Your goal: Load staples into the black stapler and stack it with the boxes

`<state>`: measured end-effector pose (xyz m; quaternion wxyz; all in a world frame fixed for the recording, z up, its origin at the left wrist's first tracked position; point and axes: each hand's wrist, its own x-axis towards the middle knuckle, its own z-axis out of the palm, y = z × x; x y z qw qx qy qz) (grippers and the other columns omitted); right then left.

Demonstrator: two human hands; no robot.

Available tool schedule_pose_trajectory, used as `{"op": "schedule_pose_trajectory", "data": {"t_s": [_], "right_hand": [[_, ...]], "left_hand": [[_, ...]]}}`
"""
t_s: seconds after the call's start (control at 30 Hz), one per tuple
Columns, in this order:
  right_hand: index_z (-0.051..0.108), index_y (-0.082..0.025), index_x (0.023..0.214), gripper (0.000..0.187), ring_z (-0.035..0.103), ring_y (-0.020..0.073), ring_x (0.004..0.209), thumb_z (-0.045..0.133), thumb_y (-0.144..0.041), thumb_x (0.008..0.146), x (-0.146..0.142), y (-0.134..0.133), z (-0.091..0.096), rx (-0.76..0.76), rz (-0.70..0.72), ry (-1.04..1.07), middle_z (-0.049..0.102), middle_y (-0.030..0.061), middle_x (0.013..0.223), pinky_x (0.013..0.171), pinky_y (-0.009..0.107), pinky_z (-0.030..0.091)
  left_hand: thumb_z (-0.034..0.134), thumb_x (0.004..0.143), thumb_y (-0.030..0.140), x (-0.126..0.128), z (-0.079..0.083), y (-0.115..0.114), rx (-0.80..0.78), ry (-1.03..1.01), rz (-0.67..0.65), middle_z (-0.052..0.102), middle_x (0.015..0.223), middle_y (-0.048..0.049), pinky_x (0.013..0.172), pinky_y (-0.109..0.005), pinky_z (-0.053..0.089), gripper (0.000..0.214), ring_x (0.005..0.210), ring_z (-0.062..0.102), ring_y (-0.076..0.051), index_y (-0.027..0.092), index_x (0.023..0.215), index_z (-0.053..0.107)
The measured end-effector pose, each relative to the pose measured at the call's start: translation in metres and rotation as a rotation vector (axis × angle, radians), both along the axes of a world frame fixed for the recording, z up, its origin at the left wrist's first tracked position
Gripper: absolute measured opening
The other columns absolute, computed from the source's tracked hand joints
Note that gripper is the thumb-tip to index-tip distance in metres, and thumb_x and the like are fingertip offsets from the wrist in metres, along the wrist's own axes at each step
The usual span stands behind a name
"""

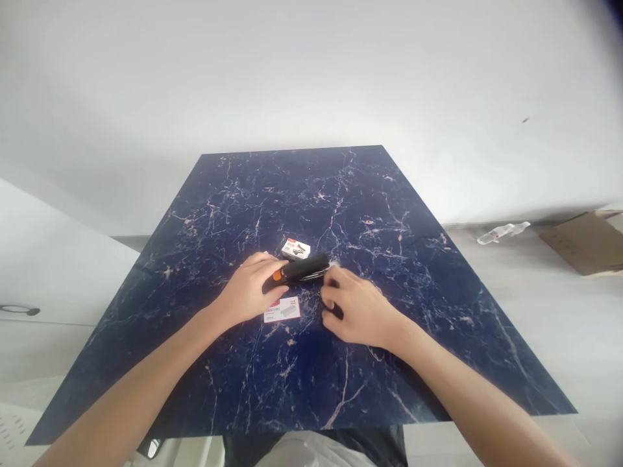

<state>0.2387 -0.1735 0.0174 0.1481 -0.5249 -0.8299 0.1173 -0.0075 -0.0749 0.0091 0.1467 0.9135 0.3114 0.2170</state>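
A black stapler (311,266) with an orange part at one end lies across the middle of the blue marbled table. My left hand (253,285) is wrapped round its orange end, thumb in front and fingers behind. At the other end, my right hand (357,308) is closed, its curled fingertips beside a pale metal part of the stapler. What those fingertips hold, if anything, is hidden. Behind the stapler stands a small white box (296,249) with a stapler picture. A flat white and red box (285,311) lies just in front of my left thumb, partly covered by it.
The marbled table (272,194) meets a white wall at its far edge. On the floor to the right lie a clear plastic bottle (501,233) and a brown cardboard box (586,243). A white cabinet (43,279) with a dark handle stands at the left.
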Motion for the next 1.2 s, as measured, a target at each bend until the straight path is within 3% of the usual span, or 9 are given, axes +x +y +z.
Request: {"op": "schedule_pose_trajectory", "data": {"t_s": [0.1,0.27,0.33,0.43,0.5,0.57,0.73,1.07,1.2], "right_hand": [[0.054,-0.019,0.067,0.017,0.05,0.017,0.075,0.061,-0.023,0.081,-0.011,-0.001,-0.004,0.025,0.107,0.038,0.053,0.0037,0.083,0.064,0.03,0.037],[0.051,-0.019,0.067,0.02,0.048,0.0132,0.066,0.06,-0.018,0.085,-0.005,0.0,-0.004,0.022,0.103,0.097,0.054,-0.0005,0.073,0.061,0.029,0.034],[0.048,-0.019,0.064,0.025,0.046,0.0118,0.062,0.06,-0.019,0.086,0.006,0.003,0.001,0.026,0.05,0.115,0.052,-0.002,0.069,0.059,0.027,0.033],[0.043,-0.019,0.06,0.033,0.042,0.0112,0.057,0.057,-0.023,0.091,0.026,0.009,0.011,0.084,-0.141,0.051,0.05,-0.0018,0.066,0.056,0.027,0.03],[0.046,-0.019,0.063,0.032,0.039,0.0111,0.055,0.056,-0.027,0.092,0.039,0.013,0.016,0.109,-0.283,-0.034,0.051,-0.0007,0.071,0.055,0.028,0.028],[0.051,-0.019,0.07,0.024,0.039,0.0109,0.054,0.057,-0.028,0.092,0.048,0.015,0.017,0.085,-0.333,-0.117,0.054,0.0014,0.081,0.054,0.029,0.028],[0.06,-0.017,0.084,0.012,0.049,0.0117,0.059,0.053,-0.023,0.092,0.036,0.012,0.007,-0.014,-0.163,-0.205,0.054,0.0078,0.103,0.057,0.029,0.036],[0.066,-0.015,0.094,0.026,0.061,0.0225,0.077,0.05,-0.036,0.093,-0.003,0.006,0.0,0.047,-0.142,-0.267,0.055,0.0187,0.12,0.064,0.033,0.045],[0.067,-0.016,0.09,0.03,0.06,0.0178,0.068,0.055,-0.043,0.09,-0.003,0.005,0.001,0.019,-0.09,-0.17,0.052,0.0191,0.132,0.061,0.032,0.044]], "left_hand": [[0.069,0.088,0.02,0.01,0.0,-0.007,-0.003,-0.013,-0.032,0.071,0.117,-0.0106,0.096,-0.048,0.054,0.041,0.113,0.063,-0.03,0.023,0.128,0.064],[0.068,0.09,0.023,0.014,-0.003,-0.012,0.026,-0.034,-0.011,0.072,0.113,-0.0104,0.091,-0.047,0.055,0.039,0.108,0.065,-0.03,0.022,0.129,0.063],[0.069,0.089,0.025,0.012,-0.004,-0.012,0.052,-0.041,0.001,0.073,0.11,-0.0098,0.092,-0.048,0.054,0.039,0.105,0.065,-0.03,0.022,0.128,0.065],[0.07,0.088,0.029,0.009,-0.006,-0.011,0.085,-0.04,0.05,0.074,0.111,-0.0102,0.094,-0.051,0.053,0.038,0.104,0.066,-0.031,0.022,0.126,0.066],[0.069,0.088,0.031,0.008,-0.007,-0.011,0.083,-0.025,0.078,0.074,0.114,-0.0107,0.095,-0.053,0.053,0.039,0.105,0.066,-0.031,0.021,0.125,0.067],[0.069,0.089,0.032,0.008,-0.008,-0.012,0.079,-0.013,0.087,0.073,0.115,-0.0108,0.096,-0.054,0.053,0.039,0.107,0.066,-0.032,0.021,0.126,0.066],[0.07,0.089,0.032,0.007,-0.009,-0.011,0.08,-0.024,0.088,0.074,0.113,-0.0112,0.094,-0.051,0.055,0.039,0.104,0.069,-0.031,0.02,0.125,0.065],[0.075,0.086,0.027,0.011,-0.012,-0.015,0.033,-0.063,0.12,0.073,0.113,-0.0096,0.092,-0.045,0.056,0.039,0.104,0.07,-0.03,0.021,0.123,0.065],[0.073,0.087,0.026,0.013,-0.009,-0.017,0.022,-0.05,0.141,0.073,0.11,-0.008,0.091,-0.044,0.056,0.038,0.102,0.069,-0.029,0.022,0.124,0.063]]}}
